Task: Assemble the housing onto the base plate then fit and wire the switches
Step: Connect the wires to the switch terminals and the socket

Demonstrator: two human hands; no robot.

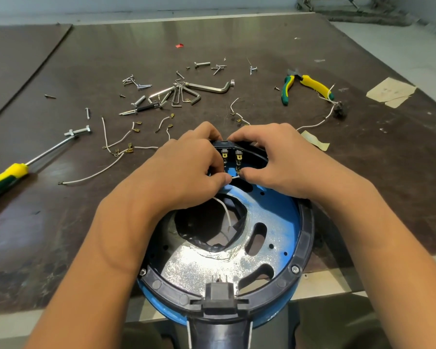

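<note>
A round blue base plate [272, 215] with a black housing ring [303, 248] lies at the table's near edge. At the ring's far side sits a switch [233, 154] with brass terminals facing inward. My left hand [186, 170] pinches a white wire [225, 212] just below those terminals, its fingers curled over the ring's far rim. My right hand [275, 157] grips the ring beside the switch, thumb touching the wire's end. A second black connector block [218, 292] sits at the near rim.
Loose wires with brass lugs [121, 147] lie to the left. Behind are hex keys [186, 93], screws and bolts [202, 64]. Yellow-green pliers [305, 85] lie at the right, a yellow-handled screwdriver [13, 172] at the left. Paper scraps [390, 91] sit far right.
</note>
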